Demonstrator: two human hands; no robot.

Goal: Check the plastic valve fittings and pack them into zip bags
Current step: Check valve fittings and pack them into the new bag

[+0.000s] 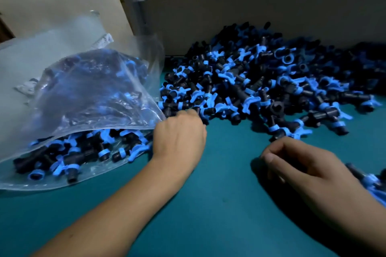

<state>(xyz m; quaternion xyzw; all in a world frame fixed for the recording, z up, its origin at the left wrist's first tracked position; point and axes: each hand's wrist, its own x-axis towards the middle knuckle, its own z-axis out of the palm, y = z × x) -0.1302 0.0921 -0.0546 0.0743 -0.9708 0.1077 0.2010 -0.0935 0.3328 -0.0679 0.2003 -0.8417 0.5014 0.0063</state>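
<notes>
Your left grip (179, 131) pinches the mouth corner of the partly filled clear plastic zip bag (87, 98), your empty right grip (302, 165) loosely curled, while a large pile of black-and-blue plastic valve fittings (261, 81) beyond both remains unpacked.

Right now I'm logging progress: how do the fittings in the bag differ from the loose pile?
The fittings in the zip bag lie enclosed under clear plastic at the left; the loose pile lies uncovered on the green table, spreading rightward. The pile looks larger. Both hold black fittings with blue handles.
</notes>
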